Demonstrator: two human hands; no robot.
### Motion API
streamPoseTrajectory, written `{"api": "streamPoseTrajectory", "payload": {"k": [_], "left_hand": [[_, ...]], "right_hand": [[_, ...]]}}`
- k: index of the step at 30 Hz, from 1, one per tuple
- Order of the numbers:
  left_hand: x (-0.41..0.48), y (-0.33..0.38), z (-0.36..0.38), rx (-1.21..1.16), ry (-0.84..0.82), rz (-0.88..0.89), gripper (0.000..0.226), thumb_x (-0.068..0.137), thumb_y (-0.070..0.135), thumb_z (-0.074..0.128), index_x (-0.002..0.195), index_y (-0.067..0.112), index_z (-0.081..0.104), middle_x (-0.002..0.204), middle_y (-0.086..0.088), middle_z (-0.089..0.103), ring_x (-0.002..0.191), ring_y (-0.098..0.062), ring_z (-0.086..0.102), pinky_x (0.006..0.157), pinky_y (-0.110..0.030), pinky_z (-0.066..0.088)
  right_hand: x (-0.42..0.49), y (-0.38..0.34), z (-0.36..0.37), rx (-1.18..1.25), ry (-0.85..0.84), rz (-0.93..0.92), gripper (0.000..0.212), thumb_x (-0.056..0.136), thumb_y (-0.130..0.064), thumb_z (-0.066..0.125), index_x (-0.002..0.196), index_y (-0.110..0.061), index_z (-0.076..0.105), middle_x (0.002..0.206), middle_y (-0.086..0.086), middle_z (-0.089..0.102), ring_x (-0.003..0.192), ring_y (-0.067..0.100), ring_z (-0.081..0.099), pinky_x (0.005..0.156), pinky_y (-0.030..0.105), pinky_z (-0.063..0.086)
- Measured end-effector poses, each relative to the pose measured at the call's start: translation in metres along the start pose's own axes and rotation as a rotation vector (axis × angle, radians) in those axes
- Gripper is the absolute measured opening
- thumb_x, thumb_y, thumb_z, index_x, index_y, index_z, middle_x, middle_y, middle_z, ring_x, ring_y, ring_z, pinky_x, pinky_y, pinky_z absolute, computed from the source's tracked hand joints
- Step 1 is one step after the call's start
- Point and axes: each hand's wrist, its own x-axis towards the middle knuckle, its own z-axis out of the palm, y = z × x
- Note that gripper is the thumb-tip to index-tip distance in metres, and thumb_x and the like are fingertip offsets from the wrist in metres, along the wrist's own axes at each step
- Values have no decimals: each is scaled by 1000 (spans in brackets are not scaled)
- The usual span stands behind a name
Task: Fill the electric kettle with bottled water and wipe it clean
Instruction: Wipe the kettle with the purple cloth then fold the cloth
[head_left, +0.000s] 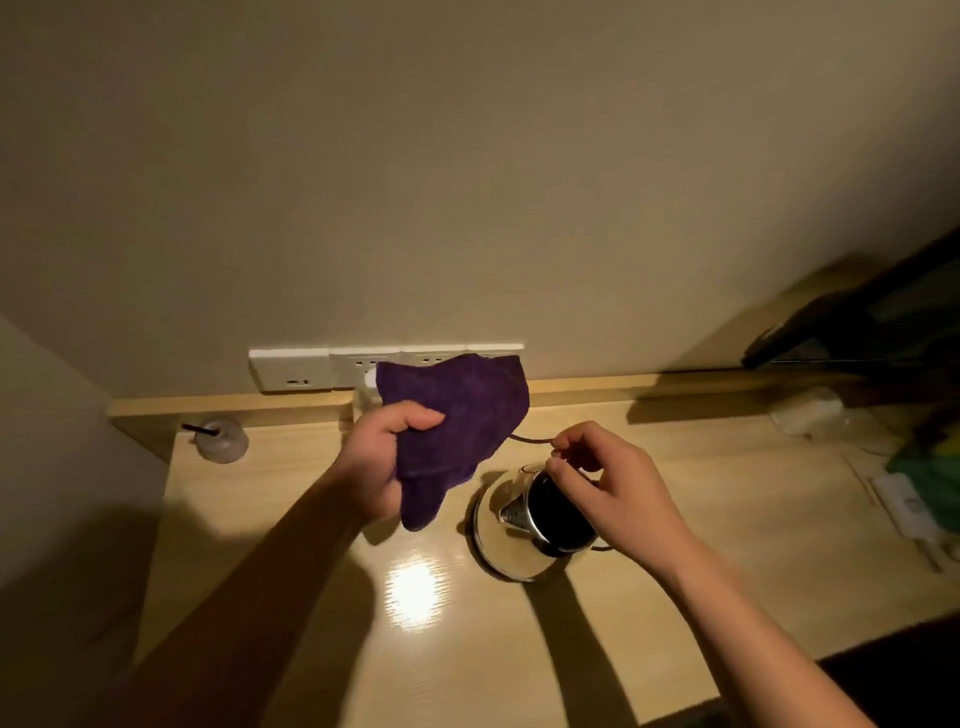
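On the glossy light-wood desk (311, 597), nearest the camera, a bright lamp glare sits between two bare forearms. Just beyond it stands the shiny stainless-steel electric kettle (511, 525) on its round base, lid off or open — the inside shows only as a dark hollow, so no water level can be read. The right hand (618, 493) hovers at the kettle's rim, fingertips pinched together on something thin; what it is cannot be told. A thin dark cord (527, 439) runs behind the kettle. The left hand (387, 462) is clenched around a crumpled dark-purple cloth (452, 421), held in the air just left of the kettle. Farther back, a clear lidded plastic cup with a black straw (221, 436) stands at the desk's left corner, and a white row of wall sockets (311, 366) lines the beige wall.
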Motion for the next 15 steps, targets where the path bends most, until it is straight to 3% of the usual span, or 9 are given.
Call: {"api": "streamPoseTrajectory", "payload": {"k": [1,3,6,8,12,15], "left_hand": [[10,1,10,74,-23,-1,53,64,9,68,116,2,68,116,-24,72,109,-48,64,105,-66,45],[30,-4,28,208,-75,-28,41,70,12,62,108,1,69,114,-27,68,104,-45,61,99,-58,47],[61,-23,46,297,-135,-130,39,69,16,64,104,0,71,112,-26,66,88,-34,65,82,-43,51],[79,-40,52,312,-183,-232,35,68,19,69,97,3,79,103,-20,75,83,-29,71,80,-38,53],[105,-70,52,339,-283,-382,42,68,22,75,103,-1,78,105,-23,74,91,-32,70,98,-43,50],[118,-79,47,391,-322,-379,28,77,24,69,93,4,79,92,-17,74,82,-26,69,90,-40,52]], "right_hand": [[-4,11,-8,-93,-44,-27,18,92,-43,66,108,-35,64,103,-19,68,99,4,63,85,34,57],[-11,28,-19,-251,-171,-89,41,87,-54,64,121,-32,64,117,-16,66,109,5,59,93,37,55],[-17,44,-24,-360,-308,-186,67,79,-52,78,137,-25,59,139,-8,59,128,11,52,107,33,48],[-18,49,-21,-420,-317,-234,79,76,-51,83,144,-24,53,146,-7,52,131,11,49,108,29,45],[-20,54,-13,-498,-263,-289,81,81,-49,82,149,-22,48,148,-3,50,134,18,51,108,35,47],[-23,58,-12,-479,-248,-292,79,85,-49,78,152,-21,47,150,-2,51,135,19,51,108,36,48]]}}
